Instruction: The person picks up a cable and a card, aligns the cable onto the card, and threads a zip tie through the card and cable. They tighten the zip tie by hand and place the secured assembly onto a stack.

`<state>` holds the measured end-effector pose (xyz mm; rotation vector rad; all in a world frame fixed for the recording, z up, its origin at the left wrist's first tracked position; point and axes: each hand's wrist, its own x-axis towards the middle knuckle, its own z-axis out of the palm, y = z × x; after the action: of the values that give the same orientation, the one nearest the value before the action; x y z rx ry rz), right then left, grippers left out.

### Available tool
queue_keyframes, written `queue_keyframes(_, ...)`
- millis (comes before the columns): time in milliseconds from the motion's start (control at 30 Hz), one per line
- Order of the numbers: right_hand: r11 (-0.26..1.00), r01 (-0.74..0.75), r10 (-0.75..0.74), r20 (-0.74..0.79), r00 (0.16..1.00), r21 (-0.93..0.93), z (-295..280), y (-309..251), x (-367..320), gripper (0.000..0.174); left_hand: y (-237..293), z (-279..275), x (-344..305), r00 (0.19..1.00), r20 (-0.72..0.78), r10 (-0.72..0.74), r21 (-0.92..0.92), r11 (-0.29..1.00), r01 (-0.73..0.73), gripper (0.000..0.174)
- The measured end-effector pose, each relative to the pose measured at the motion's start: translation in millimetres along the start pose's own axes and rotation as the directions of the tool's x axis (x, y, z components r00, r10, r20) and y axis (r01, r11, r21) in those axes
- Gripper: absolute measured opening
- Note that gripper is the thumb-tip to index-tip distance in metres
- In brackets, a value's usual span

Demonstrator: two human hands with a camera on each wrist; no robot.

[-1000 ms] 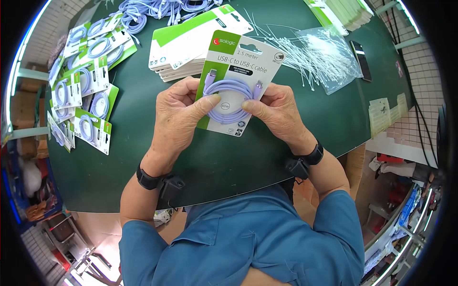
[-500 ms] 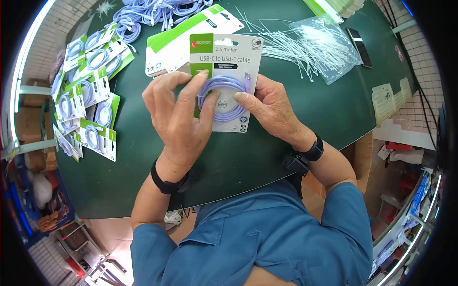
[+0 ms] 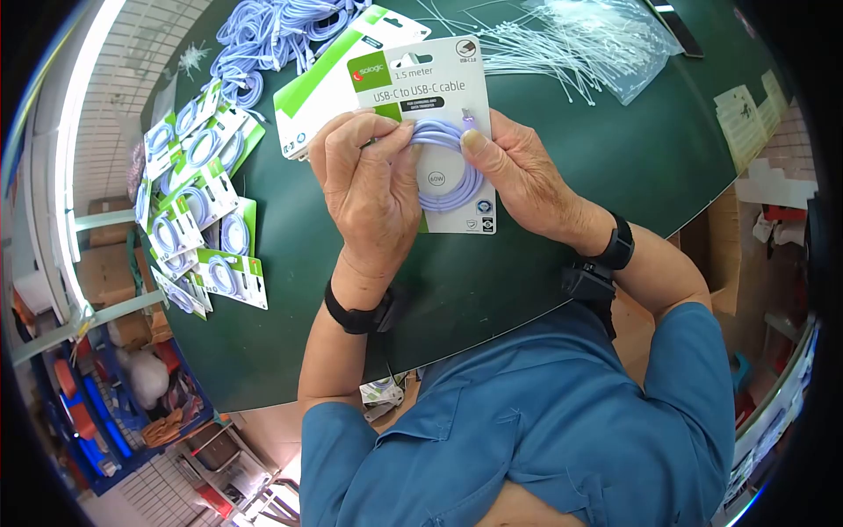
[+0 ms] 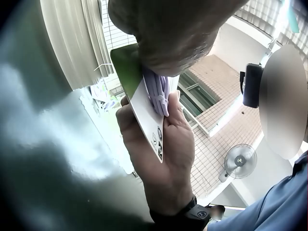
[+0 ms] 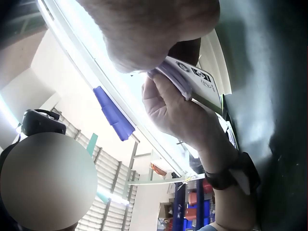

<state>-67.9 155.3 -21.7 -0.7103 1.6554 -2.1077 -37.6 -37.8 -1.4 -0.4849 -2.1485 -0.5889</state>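
A green and white card (image 3: 474, 204) stands raised above the table, with a coiled lilac cable (image 3: 470, 180) on its front. The right hand (image 3: 540, 180) grips the card's right edge, thumb on the coil near the upper connector. At the coil's left side, the left hand (image 3: 369, 180) pinches the cable with bent fingers; its fingers cover the left connector. In the left wrist view the card (image 4: 144, 103) is seen edge-on, the right hand (image 4: 168, 154) around it. The right wrist view shows the left hand's fingertips against the coil (image 5: 175, 82).
Behind the card lies a stack of flat cards (image 3: 299, 105). Loose lilac cables (image 3: 263, 39) are heaped at the back left, above several carded cables (image 3: 204, 206). White ties (image 3: 536, 53), a plastic bag (image 3: 632, 53) and a phone (image 3: 678, 31) lie at the back right.
The left hand has gone from holding the card's left edge to pinching at the coil's upper left. The right hand keeps its grip. The head view has shifted, moving the scene rightward.
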Motion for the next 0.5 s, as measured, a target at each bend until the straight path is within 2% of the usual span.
queue_keyframes(133,0.999,-0.005,0.005,0.006,1.000,0.051,-4.2,-0.2,2.7,0.050,3.2,9.4,-1.3,1.000,-0.007,-0.017,-0.136,0.991,0.016,0.025)
queue_keyframes(300,0.997,-0.007,0.009,-0.017,1.000,0.082,-6.6,-1.7,3.4,0.051,12.0,14.2,4.5,0.999,-0.022,-0.030,-0.157,0.987,0.026,0.028)
queue_keyframes(500,0.996,0.022,-0.017,-0.063,0.998,0.081,-3.5,0.1,2.6,0.050,8.7,14.7,10.7,0.999,0.030,0.017,-0.151,0.988,-0.013,0.030)
